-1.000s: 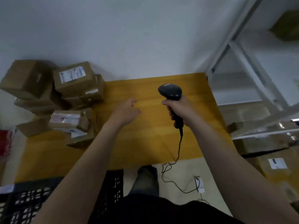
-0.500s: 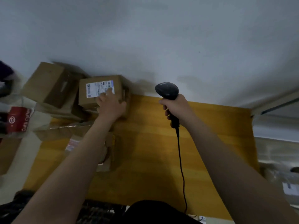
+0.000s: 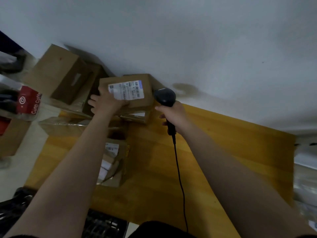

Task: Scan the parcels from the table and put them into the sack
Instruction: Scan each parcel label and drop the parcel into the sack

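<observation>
- Since half a second ago, the left hand (image 3: 107, 103) has slid from the labelled parcel's (image 3: 145, 100) top to its near-left edge, and the parcel now sits closer to the scanner (image 3: 165, 97).
- Left hand grips this parcel, atop the pile at the bench's (image 3: 223, 143) far-left corner.
- Its white label (image 3: 126, 91) shows a barcode; the text is too blurred to read.
- Right hand (image 3: 175, 115) is clamped round the scanner's handle.
- Red bag (image 3: 28, 103), left, reads "Cotti Coffe".

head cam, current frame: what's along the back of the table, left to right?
Red coffee bag → big plain box → left hand gripping the labelled parcel → scanner, held in the right hand.
</observation>
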